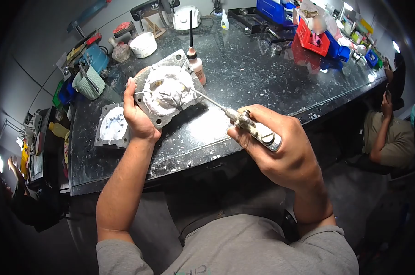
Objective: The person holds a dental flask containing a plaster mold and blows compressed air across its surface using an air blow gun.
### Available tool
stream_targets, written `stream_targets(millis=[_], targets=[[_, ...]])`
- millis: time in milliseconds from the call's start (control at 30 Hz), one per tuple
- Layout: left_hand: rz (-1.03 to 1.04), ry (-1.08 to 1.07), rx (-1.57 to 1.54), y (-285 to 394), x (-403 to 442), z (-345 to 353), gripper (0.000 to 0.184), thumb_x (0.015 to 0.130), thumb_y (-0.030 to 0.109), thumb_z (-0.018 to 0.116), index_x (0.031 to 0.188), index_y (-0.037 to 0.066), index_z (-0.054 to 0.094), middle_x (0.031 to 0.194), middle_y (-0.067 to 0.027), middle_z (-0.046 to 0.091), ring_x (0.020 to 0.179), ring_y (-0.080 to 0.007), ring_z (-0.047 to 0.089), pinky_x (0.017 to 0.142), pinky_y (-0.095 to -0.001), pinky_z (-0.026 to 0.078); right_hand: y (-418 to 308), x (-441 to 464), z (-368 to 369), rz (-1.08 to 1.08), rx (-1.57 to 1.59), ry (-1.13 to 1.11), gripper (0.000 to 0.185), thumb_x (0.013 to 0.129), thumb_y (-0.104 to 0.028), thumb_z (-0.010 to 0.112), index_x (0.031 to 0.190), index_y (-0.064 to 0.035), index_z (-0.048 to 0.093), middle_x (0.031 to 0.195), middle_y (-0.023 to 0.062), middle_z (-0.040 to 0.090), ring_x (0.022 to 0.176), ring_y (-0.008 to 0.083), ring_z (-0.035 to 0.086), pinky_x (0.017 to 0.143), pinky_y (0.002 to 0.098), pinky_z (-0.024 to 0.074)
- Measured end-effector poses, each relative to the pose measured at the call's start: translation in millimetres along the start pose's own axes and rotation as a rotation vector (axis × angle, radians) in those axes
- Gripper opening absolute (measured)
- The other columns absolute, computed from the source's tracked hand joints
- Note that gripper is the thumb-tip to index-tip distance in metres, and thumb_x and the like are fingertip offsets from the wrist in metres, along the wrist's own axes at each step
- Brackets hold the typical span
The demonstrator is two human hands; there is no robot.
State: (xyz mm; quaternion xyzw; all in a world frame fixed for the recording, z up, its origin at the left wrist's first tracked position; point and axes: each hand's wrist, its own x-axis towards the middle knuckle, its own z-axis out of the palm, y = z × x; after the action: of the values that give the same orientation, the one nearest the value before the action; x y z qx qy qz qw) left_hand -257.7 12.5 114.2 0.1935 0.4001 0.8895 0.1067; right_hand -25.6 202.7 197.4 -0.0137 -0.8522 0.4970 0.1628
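The gray block with white stuff inside (168, 90) is tipped up over the black tabletop (244, 68), and the left hand (141, 117) holds it by its side. The right hand (280, 146) is wrapped around a metal tool (251, 126), and its long thin tip points at the white stuff. A bottle with pink in it (197, 68) stands just behind the block, and another gray block (112, 126) lies near the left hand.
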Motion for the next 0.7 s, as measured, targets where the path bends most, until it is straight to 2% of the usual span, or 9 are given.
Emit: stream_targets(millis=[33, 433, 567, 700], targets=[[0.001, -0.007, -0.001, 0, 0, -1, 0.059, 0.11, 0.046, 0.043, 0.142, -0.001, 0.059, 0.136, -0.0192, 0.069, 0.126, -0.0323, 0.068, 0.111, -0.0472, 0.054, -2, 0, 0, 0.025, 0.003, 0.008, 0.011, 0.099, -0.005, 0.074, 0.107, 0.0018, 0.071, 0.084, 0.0057, 0.071, 0.08, 0.0058, 0.062, 0.072, 0.0258, 0.0499], [0.04, -0.046, 0.098, 0, -2, 2, 0.059, 0.111, 0.044, 0.041, 0.143, -0.002, 0.058, 0.134, -0.0182, 0.07, 0.124, -0.0303, 0.069, 0.109, -0.0445, 0.055, -5, 3, 1, -0.03, -0.007, -0.02, 0.012, 0.098, -0.006, 0.075, 0.108, 0.0008, 0.072, 0.084, 0.0061, 0.071, 0.08, 0.006, 0.064, 0.072, 0.027, 0.051], [0.032, -0.04, 0.092, 2, -4, 10, 0.055, 0.108, 0.044, 0.044, 0.137, 0.0, 0.06, 0.127, -0.016, 0.07, 0.119, -0.0277, 0.069, 0.106, -0.042, 0.056, -6, 4, 1, 0.001, -0.002, -0.047, 0.012, 0.099, -0.007, 0.076, 0.107, 0.0007, 0.072, 0.084, 0.0059, 0.071, 0.079, 0.0062, 0.063, 0.071, 0.0275, 0.0507], [0.041, -0.056, 0.115, 3, -6, 13, 0.056, 0.109, 0.044, 0.043, 0.139, -0.001, 0.059, 0.128, -0.0169, 0.07, 0.12, -0.0284, 0.069, 0.107, -0.043, 0.056, -7, 4, 1, 0.02, 0.007, -0.052, 0.011, 0.099, -0.007, 0.075, 0.107, 0.0006, 0.072, 0.084, 0.0063, 0.072, 0.079, 0.0063, 0.064, 0.071, 0.0276, 0.0508]])
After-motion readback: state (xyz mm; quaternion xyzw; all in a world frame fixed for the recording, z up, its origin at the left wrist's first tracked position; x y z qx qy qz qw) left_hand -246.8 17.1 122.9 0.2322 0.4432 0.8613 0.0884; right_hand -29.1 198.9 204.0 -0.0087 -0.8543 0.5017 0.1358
